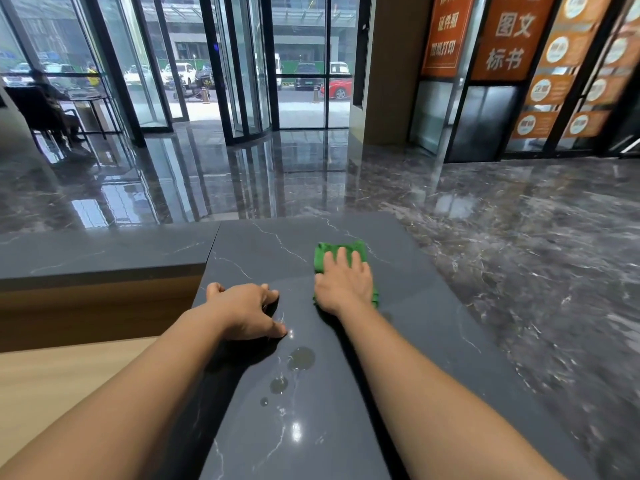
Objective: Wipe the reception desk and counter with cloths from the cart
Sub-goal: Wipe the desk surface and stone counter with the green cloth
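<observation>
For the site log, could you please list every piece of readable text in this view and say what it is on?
"图文": middle orange banner, upper line.
"标书": same banner, below it.
"证件照": left orange banner, faint; its other lines are too blurred.
Round badges on the right orange panels: too blurred to read.

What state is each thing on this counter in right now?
counter: wet, water drops unwiped
right hand: fingers straight, pressing green cloth
left hand: resting on counter, holding nothing
green cloth: lying on counter, under right hand
</observation>
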`<state>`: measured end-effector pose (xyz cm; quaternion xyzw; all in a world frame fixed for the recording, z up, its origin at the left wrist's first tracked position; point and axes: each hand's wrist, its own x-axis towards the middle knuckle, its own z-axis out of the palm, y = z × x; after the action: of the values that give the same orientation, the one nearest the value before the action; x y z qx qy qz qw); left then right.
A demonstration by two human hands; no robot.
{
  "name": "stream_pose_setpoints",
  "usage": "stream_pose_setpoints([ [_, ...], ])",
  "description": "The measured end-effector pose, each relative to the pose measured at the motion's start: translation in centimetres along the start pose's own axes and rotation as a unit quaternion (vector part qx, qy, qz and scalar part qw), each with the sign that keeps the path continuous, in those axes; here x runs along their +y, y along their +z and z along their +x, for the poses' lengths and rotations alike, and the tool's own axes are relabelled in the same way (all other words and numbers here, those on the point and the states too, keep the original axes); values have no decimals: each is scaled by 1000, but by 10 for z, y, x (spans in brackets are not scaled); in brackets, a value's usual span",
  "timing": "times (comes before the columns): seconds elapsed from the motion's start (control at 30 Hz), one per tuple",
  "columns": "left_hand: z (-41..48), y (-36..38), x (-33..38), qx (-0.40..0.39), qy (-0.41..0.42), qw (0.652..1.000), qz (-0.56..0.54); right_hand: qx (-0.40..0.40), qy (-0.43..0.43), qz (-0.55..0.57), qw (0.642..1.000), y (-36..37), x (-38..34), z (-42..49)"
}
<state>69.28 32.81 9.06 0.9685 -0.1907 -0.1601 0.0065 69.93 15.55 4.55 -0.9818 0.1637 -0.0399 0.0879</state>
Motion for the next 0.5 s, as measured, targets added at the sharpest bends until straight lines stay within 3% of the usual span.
stream_pose_setpoints([
  [0.13,1,4,-2,12,-7,1000,4,-18,-85,4,996,6,-36,-19],
  [0.3,3,4,-3,14,-18,1000,2,-51,-147,7,988,0,-22,-15],
  [0.5,4,9,-7,19,-19,999,-25,-22,-109,14,994,-13,46,3],
])
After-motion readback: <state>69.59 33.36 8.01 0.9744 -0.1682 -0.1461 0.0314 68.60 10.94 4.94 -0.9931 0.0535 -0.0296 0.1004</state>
